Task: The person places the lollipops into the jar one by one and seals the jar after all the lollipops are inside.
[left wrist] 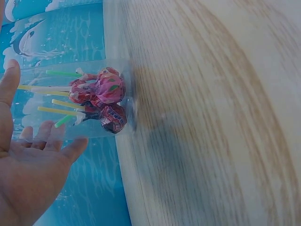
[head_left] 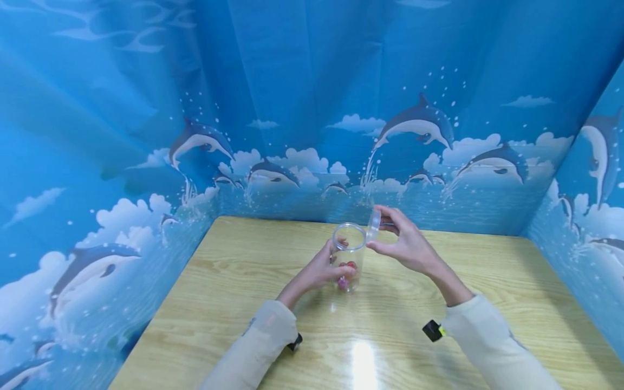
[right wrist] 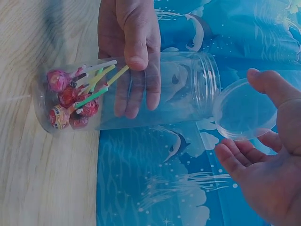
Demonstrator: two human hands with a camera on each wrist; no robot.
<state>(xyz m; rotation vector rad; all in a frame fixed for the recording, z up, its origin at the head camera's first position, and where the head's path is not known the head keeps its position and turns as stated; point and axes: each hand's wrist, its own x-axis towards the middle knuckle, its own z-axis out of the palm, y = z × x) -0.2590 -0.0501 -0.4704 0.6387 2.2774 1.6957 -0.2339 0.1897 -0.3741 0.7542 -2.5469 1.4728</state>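
Note:
A clear plastic jar [head_left: 358, 260] with a threaded mouth stands upright over the table, its top uncovered. My left hand [head_left: 323, 265] grips it round the side, thumb in front and fingers behind. Several wrapped lollipops [right wrist: 73, 99] lie at the jar's bottom, heads down, their yellow, green and white sticks pointing up; they also show in the left wrist view as red and pink lollipops [left wrist: 106, 94]. My right hand [head_left: 407, 241] holds a clear round lid [head_left: 373, 225] by its edge between thumb and fingers. The lid is tilted on its side, right at the jar's rim.
The light wood table [head_left: 234, 260] spreads beneath both arms. Blue curtains [head_left: 302, 108] printed with dolphins hang behind it and along both sides. Black devices are strapped at the cuffs, one below the right sleeve [head_left: 487, 336].

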